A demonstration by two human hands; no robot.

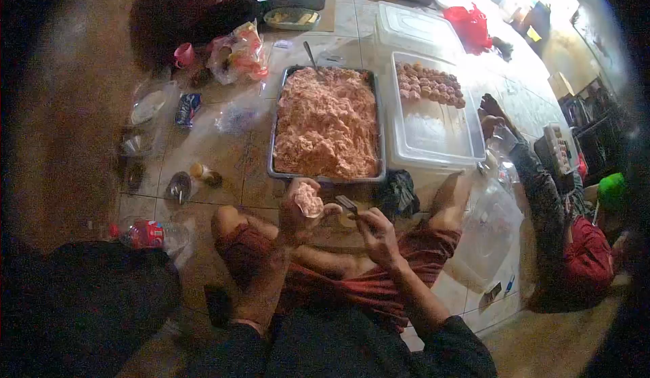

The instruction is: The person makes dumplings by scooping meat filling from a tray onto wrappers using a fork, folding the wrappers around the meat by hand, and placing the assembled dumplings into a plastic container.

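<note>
A fork [347, 205] is gripped in the right hand's [379, 234] curled fingers and a pink lump [310, 202] is cupped by the left hand's [294, 214], just beyond which a tray [328, 178] is heaped with pink mix [326, 131], while small pieces [429, 83] are grouped at the far end of a clear box [428, 133].

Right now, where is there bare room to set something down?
Free: the clear tub's near half, bordering its round pieces; the floor between the tray and the small jar. Crowded: the tub's far end; the tray, heaped with pinkish mixture.
</note>
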